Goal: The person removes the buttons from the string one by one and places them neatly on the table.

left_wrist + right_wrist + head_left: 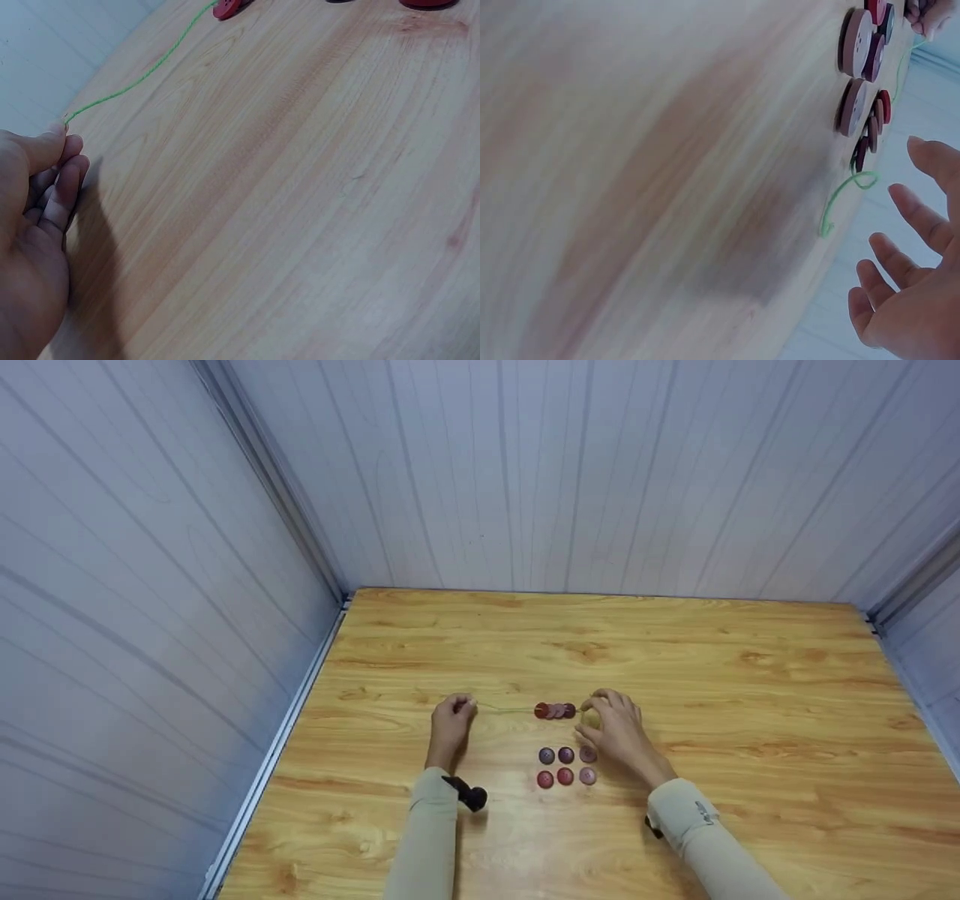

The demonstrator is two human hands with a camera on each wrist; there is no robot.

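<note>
My left hand (450,724) pinches one end of a green string (142,77) between thumb and fingertips. The string runs right to a row of overlapping buttons threaded on it, with a red button (541,710) at the left end and a dark maroon button (569,710) at the right. Past the row, the string's other end (826,217) lies curled on the table. Close to that end, my right hand (619,731) hovers with fingers spread and loosely bent, holding nothing.
Below the row lie several loose buttons in two lines, among them a grey-blue button (547,755), a red button (545,779) and a pinkish button (588,775). The wooden table (750,697) meets pale panel walls (525,472) at the back and sides.
</note>
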